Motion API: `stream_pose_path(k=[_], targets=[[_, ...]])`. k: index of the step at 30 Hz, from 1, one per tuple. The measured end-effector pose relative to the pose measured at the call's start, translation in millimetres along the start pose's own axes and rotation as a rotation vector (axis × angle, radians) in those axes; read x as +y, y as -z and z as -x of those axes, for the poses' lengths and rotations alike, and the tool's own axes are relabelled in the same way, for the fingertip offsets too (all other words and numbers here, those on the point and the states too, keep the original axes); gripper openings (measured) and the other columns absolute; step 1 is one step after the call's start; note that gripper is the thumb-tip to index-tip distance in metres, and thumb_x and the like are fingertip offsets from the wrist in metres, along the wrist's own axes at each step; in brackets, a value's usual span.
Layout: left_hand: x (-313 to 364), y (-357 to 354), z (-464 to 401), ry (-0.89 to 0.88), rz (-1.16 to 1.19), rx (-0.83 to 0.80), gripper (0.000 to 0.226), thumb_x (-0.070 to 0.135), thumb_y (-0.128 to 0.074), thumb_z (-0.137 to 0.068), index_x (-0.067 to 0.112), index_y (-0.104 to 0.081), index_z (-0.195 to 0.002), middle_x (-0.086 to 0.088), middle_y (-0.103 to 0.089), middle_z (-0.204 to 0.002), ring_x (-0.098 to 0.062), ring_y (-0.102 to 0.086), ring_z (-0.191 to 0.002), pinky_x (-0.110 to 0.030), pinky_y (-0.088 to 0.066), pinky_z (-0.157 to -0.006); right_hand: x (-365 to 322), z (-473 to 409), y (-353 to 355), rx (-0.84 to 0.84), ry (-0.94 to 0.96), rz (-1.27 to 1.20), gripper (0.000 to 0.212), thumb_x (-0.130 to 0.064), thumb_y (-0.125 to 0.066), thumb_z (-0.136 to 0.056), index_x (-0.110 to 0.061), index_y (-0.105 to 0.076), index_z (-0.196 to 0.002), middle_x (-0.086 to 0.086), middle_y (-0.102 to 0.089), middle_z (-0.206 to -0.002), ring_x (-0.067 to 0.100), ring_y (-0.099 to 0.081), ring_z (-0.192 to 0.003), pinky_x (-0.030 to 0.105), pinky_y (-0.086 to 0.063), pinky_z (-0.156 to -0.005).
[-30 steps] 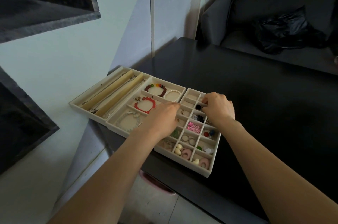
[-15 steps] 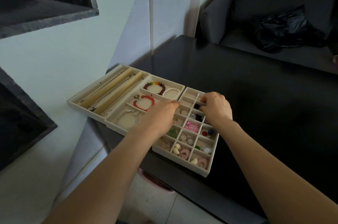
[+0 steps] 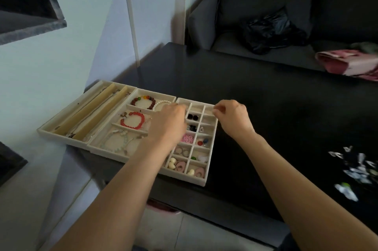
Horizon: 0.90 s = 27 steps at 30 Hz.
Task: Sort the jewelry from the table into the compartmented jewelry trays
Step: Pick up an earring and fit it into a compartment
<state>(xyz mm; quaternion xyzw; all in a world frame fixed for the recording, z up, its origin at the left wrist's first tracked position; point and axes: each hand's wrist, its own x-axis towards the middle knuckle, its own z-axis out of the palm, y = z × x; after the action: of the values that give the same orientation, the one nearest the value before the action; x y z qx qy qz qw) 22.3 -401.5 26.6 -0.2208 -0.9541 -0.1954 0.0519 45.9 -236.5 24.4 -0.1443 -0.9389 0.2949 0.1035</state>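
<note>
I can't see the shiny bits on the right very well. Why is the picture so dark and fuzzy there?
Head view: the light is dim and comes from the pale wall side, so the black table swallows detail. The silvery pieces at the right edge are smeared by blur. The left hand looks slightly soft too. The wide lens bends lines near the edges.

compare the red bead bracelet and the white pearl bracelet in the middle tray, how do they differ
The red bead bracelet is bright red with chunky beads; the white pearl bracelet is pale with finer beads. The red one shows as a full loop in the tray's middle compartment; the pearl one lies in the far compartment, partly hidden behind the left hand. Both are beaded loops lying flat in the middle tray.
</note>
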Motion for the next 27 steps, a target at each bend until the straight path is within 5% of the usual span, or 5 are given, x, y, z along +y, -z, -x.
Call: stream_pose_path(k=[8, 13, 15, 19, 27], targets=[[99, -17, 2, -0.132, 0.271, -0.106, 0.031, 0.011, -0.05, -0.095, 0.017, -0.057, -0.124, -0.001, -0.059, -0.122, -0.005, -0.057, -0.096, -0.017, -0.043, -0.077, 94, 71, 80, 0.118, -0.217, -0.01, 0.026, -0.016, -0.052, -0.095, -0.014, -0.059, -0.121, 0.003, -0.063, -0.112, 0.008, -0.058, -0.088, 0.02, -0.046, -0.073], [188, -48, 6, -0.308, 0.378, -0.263, 0.038, 0.007, -0.041, -0.098, 0.019, -0.051, -0.132, -0.002, -0.048, -0.139, -0.012, -0.059, -0.103, -0.019, -0.044, -0.086, 159, 99, 119, 0.191, -0.286, 0.123, 0.04, -0.012, -0.047, -0.097, -0.011, -0.046, -0.137, 0.009, -0.048, -0.14, 0.023, -0.044, -0.129, 0.03, -0.037, -0.103], [217, -66, 3, -0.383, 0.344, -0.345, 0.043, 0.005, -0.037, -0.098, 0.02, -0.044, -0.138, -0.001, -0.04, -0.147, -0.014, -0.057, -0.111, -0.024, -0.045, -0.096, 183, 104, 129, 0.108, -0.307, 0.178, 0.047, -0.011, -0.043, -0.097, -0.013, -0.036, -0.144, 0.008, -0.033, -0.151, 0.023, -0.029, -0.14, 0.033, -0.026, -0.112], [267, -110, 3, -0.579, 0.219, -0.568, 0.061, -0.008, -0.03, -0.094, 0.02, -0.027, -0.148, 0.006, -0.02, -0.157, -0.009, -0.015, -0.144, -0.029, -0.017, -0.116, 228, 111, 152, -0.056, -0.37, 0.266, 0.057, -0.01, -0.04, -0.099, -0.019, -0.02, -0.151, 0.006, -0.008, -0.16, 0.025, -0.009, -0.146, 0.037, -0.016, -0.116], [292, -151, -12, -0.715, -0.056, -0.58, 0.066, -0.009, -0.035, -0.092, 0.018, -0.02, -0.15, 0.004, -0.009, -0.159, -0.012, -0.003, -0.146, -0.033, -0.015, -0.118, 264, 94, 166, -0.154, -0.312, 0.307, 0.052, -0.009, -0.04, -0.099, -0.019, -0.029, -0.148, 0.0, -0.017, -0.158, 0.021, -0.024, -0.143, 0.031, -0.025, -0.113]])
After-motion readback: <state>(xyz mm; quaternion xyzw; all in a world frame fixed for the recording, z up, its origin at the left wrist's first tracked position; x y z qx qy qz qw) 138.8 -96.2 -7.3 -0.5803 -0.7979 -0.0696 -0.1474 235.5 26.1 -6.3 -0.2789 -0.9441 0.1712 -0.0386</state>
